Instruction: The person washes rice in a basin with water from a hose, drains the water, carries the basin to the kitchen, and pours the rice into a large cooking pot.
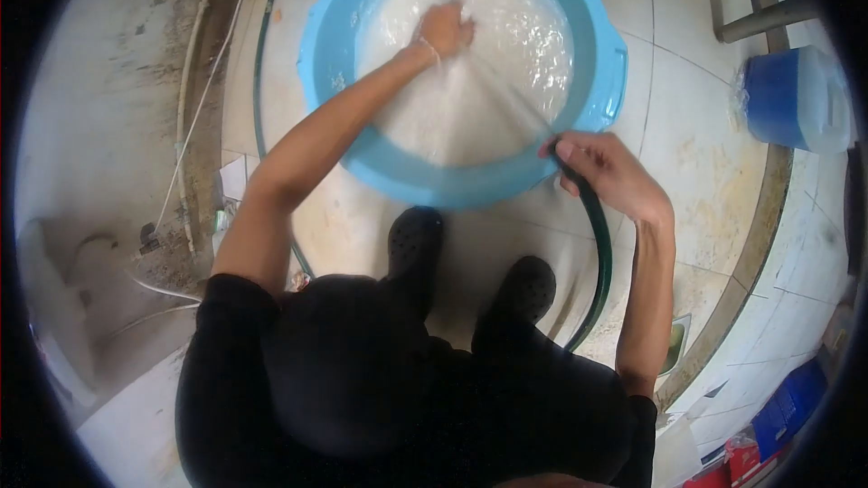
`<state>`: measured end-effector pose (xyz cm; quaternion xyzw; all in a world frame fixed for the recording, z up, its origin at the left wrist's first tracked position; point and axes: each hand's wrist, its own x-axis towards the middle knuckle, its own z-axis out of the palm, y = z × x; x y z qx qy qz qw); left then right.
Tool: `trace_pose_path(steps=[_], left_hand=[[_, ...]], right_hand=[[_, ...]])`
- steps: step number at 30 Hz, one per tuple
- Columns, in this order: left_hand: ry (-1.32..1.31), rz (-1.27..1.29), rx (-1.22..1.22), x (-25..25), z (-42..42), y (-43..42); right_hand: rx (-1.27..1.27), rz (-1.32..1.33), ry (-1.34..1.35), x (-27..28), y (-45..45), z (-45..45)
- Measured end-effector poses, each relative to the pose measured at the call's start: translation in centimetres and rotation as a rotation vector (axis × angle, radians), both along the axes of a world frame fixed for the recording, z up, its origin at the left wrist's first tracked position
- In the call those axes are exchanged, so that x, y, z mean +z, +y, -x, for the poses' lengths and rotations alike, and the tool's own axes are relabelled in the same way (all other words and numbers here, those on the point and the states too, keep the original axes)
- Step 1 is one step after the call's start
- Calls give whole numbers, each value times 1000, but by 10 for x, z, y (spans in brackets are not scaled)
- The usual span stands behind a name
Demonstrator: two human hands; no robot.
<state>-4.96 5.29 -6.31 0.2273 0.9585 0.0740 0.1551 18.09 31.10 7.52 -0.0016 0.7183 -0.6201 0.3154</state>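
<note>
- Hands at work over a light blue basin (425, 185): the right hand (615, 176) grips a green hose (599, 258) close to its mouth, thumb at the tip, while the left hand (443, 27) meets the pale contents (434, 113) (fingers blurred, so whether they are curled around anything cannot be told).
- Water (506, 90) streams from the hose, at the near right rim, toward the left hand.
- Done well, this rinse would seem to call for a steady thumb, a jet aimed low and inward, and a left hand stirring gently, clear of the rim, to limit splashing.
- On the floor before the person's dark shoes, the basin holds a cloudy white, glistening mass; whether grains lie beneath is unclear.
- At right, a translucent jug (800, 99) contains blue liquid; nearer, a small container (674, 346) shows something green.
</note>
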Motion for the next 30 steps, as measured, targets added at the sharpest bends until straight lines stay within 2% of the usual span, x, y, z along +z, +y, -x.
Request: trace_pose_path(steps=[1, 2, 3, 6, 7, 8, 9, 12, 13, 16, 18, 19, 21, 22, 24, 25, 27, 28, 30], left_hand=[[15, -102, 9, 5, -12, -4], [43, -312, 24, 11, -21, -9], [16, -310, -32, 21, -32, -18], [22, -125, 39, 83, -74, -32], [30, -115, 34, 89, -78, -38], [115, 34, 90, 92, -81, -44], [197, 180, 147, 91, -81, -53], [333, 210, 188, 22, -56, -122], [329, 212, 186, 19, -58, -119], [213, 152, 347, 6, -79, -98], [-49, 63, 664, -1, -88, -74], [-53, 65, 657, -8, -89, -68], [166, -94, 647, -15, -91, -64], [166, -96, 652, -14, -88, -67], [-156, -392, 898, -8, -80, -69], [-164, -402, 896, -3, -77, -66], [-824, -1043, 1071, 4, -74, -62], [-828, -1051, 1074, 1, -74, -60], [-1339, -1281, 838, -4, -72, -51]], right_hand=[[-24, 5, 8, 0, 0, 0], [-27, 20, 21, -1, 1, 1], [-24, 22, 28, -2, 1, 0], [-29, 16, 57, -8, 2, -3], [-22, -11, 74, -9, 1, -3], [-24, -4, 84, -8, 1, -2], [-27, 6, 90, -7, 1, -3], [-32, 19, 94, -6, 2, -2], [-31, 22, 82, -7, 1, -3], [-54, 26, 92, -9, 0, -3], [-46, 15, 86, -4, 2, -2], [-36, 9, 76, -2, 1, -3], [-49, 23, 70, -7, 0, -4], [-59, 36, 69, -9, -1, -3], [-41, 14, 78, -7, -1, -2], [-25, -8, 84, -7, 1, -2], [-45, 13, 60, -5, 0, -3], [-64, 49, 40, -5, -2, -3], [-47, 39, 41, -6, -1, -2]])
